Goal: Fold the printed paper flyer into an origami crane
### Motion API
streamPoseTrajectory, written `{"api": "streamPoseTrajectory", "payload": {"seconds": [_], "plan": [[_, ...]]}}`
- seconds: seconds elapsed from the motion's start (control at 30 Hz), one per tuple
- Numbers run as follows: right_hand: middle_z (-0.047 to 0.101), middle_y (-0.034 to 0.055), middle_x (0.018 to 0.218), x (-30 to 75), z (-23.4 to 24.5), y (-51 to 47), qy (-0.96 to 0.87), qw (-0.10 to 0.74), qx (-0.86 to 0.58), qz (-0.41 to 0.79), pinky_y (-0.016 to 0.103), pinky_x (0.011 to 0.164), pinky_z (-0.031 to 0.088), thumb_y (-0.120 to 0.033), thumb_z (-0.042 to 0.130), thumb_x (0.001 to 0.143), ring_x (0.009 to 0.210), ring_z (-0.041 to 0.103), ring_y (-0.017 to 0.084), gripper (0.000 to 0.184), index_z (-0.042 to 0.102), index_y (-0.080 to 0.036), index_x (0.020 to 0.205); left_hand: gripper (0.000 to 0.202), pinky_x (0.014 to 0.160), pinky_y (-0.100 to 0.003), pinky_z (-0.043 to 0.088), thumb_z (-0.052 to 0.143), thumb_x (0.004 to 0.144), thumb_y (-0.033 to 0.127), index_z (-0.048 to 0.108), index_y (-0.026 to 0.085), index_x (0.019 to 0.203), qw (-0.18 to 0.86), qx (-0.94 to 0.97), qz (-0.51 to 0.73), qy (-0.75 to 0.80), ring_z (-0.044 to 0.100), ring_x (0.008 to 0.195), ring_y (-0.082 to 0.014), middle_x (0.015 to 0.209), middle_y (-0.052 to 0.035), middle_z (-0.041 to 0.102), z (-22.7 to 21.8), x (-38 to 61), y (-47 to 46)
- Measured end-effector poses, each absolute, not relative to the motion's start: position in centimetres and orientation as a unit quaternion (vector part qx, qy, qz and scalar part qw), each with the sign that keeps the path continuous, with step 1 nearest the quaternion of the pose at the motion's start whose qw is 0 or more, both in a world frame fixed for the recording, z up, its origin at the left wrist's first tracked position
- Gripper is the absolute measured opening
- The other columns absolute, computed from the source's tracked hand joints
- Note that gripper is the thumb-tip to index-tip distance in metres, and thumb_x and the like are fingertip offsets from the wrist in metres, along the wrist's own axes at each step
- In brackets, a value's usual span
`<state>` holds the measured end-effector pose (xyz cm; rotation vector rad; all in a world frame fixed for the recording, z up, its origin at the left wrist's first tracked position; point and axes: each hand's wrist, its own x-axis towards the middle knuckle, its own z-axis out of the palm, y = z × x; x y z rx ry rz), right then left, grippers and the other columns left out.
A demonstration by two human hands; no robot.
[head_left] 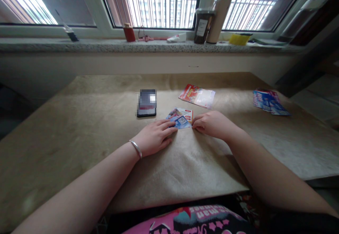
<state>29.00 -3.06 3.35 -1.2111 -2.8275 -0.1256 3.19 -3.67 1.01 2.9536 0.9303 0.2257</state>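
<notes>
A blue printed card with a QR code lies on the table, partly over other colourful cards. My left hand, with a silver bangle at the wrist, rests palm down, its outstretched fingers on the left side of the blue card. At the card's right corner, my right hand has its fingers curled and pinched together; the fingertips partly hide what they grip. Just behind the cards lies a red and white printed leaflet.
A dark phone-like device, its screen blurred, lies left of the cards. Fanned blue and red cards lie at the table's right. Along the windowsill stand a red container, a dark jar and a yellow item.
</notes>
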Motion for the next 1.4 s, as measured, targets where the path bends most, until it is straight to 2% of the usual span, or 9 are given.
{"api": "streamPoseTrajectory", "payload": {"seconds": [0.17, 0.3, 0.4, 0.7, 0.83, 0.93, 1.03, 1.13, 1.4], "plan": [[0.073, -0.0022, 0.091, 29.0, 3.4, -3.1, -0.918, 0.028, -0.394, -0.038, 0.025, 0.057, 0.038, -0.013, 0.055, 0.077, 0.073, 0.065, 0.014, 0.021, 0.073, -0.024, 0.077, 0.039, 0.106, -0.043, 0.038, 0.048, 0.090, 0.033, 0.052, 0.020, 0.127, 0.022, 0.951, 0.072, 0.301, 0.043, 0.127, -0.0247, 0.136, -0.0069, 0.049, 1.0, 3.2, -3.7], [0.073, 0.0005, 0.086, 29.1, 3.5, -3.2, -0.923, 0.041, -0.378, -0.055, 0.026, 0.066, 0.041, -0.015, 0.055, 0.076, 0.086, 0.063, 0.018, 0.017, 0.071, -0.022, 0.075, 0.038, 0.107, -0.042, 0.037, 0.049, 0.090, 0.032, 0.052, 0.020, 0.126, 0.021, 0.954, 0.088, 0.288, 0.039, 0.129, -0.0249, 0.136, -0.0072, 0.050, 0.8, 3.1, -3.6], [0.071, 0.0020, 0.090, 28.9, 3.3, -3.3, -0.912, 0.052, -0.402, -0.067, 0.027, 0.068, 0.042, -0.019, 0.052, 0.079, 0.087, 0.062, 0.019, 0.017, 0.069, -0.021, 0.079, 0.038, 0.106, -0.042, 0.037, 0.049, 0.090, 0.031, 0.052, 0.019, 0.126, 0.023, 0.954, 0.087, 0.285, 0.038, 0.128, -0.0259, 0.136, -0.0072, 0.049, 0.8, 3.1, -3.5], [0.070, 0.0045, 0.093, 27.2, 2.1, -3.1, -0.846, 0.074, -0.526, -0.050, 0.028, 0.067, 0.042, -0.026, 0.044, 0.085, 0.085, 0.064, 0.020, 0.021, 0.063, -0.020, 0.091, 0.034, 0.095, -0.044, 0.044, 0.046, 0.091, 0.035, 0.057, 0.025, 0.122, 0.026, 0.956, 0.089, 0.277, 0.049, 0.107, -0.0248, 0.126, -0.0049, 0.056, 1.5, 3.4, -4.0], [0.067, 0.0064, 0.109, 26.8, 1.8, -3.1, -0.857, 0.106, -0.504, -0.022, 0.032, 0.082, 0.045, -0.037, 0.046, 0.088, 0.099, 0.061, 0.022, 0.031, 0.062, -0.019, 0.108, 0.032, 0.095, -0.038, 0.046, 0.042, 0.093, 0.030, 0.059, 0.020, 0.118, 0.051, 0.959, 0.112, 0.256, 0.052, 0.104, -0.0225, 0.120, -0.0041, 0.061, 1.9, 3.6, -4.0], [0.063, 0.0074, 0.119, 26.7, 1.4, -3.1, -0.868, 0.119, -0.482, -0.009, 0.036, 0.093, 0.043, -0.042, 0.048, 0.088, 0.109, 0.056, 0.024, 0.039, 0.061, -0.018, 0.115, 0.031, 0.097, -0.036, 0.045, 0.043, 0.093, 0.028, 0.059, 0.018, 0.118, 0.063, 0.959, 0.114, 0.252, 0.054, 0.106, -0.0208, 0.117, -0.0053, 0.063, 1.9, 3.5, -3.9], [0.061, 0.0096, 0.123, 26.6, 1.1, -3.1, -0.868, 0.123, -0.481, -0.002, 0.040, 0.097, 0.042, -0.046, 0.051, 0.086, 0.111, 0.054, 0.026, 0.047, 0.059, -0.015, 0.120, 0.038, 0.104, -0.038, 0.039, 0.049, 0.090, 0.033, 0.053, 0.017, 0.125, 0.053, 0.952, 0.103, 0.284, 0.049, 0.117, -0.0229, 0.126, -0.0074, 0.058, 1.5, 3.3, -3.6], [0.059, 0.0112, 0.125, 26.4, 0.9, -3.0, -0.868, 0.132, -0.479, 0.007, 0.041, 0.099, 0.041, -0.046, 0.052, 0.084, 0.114, 0.052, 0.027, 0.051, 0.057, -0.014, 0.123, 0.052, 0.109, -0.041, 0.033, 0.050, 0.088, 0.042, 0.046, 0.015, 0.133, 0.038, 0.936, 0.086, 0.341, 0.039, 0.129, -0.0258, 0.139, -0.0099, 0.046, 1.1, 3.1, -3.4], [0.052, 0.0155, 0.130, 26.3, 0.3, -2.4, -0.862, 0.155, -0.481, 0.046, 0.046, 0.103, 0.036, -0.049, 0.057, 0.079, 0.120, 0.045, 0.030, 0.062, 0.050, -0.014, 0.130, 0.079, 0.114, -0.040, 0.022, 0.053, 0.079, 0.060, 0.032, 0.018, 0.142, 0.041, 0.924, 0.030, 0.379, 0.024, 0.139, -0.0267, 0.151, -0.0097, 0.027, 1.2, 3.4, -3.8]]}}
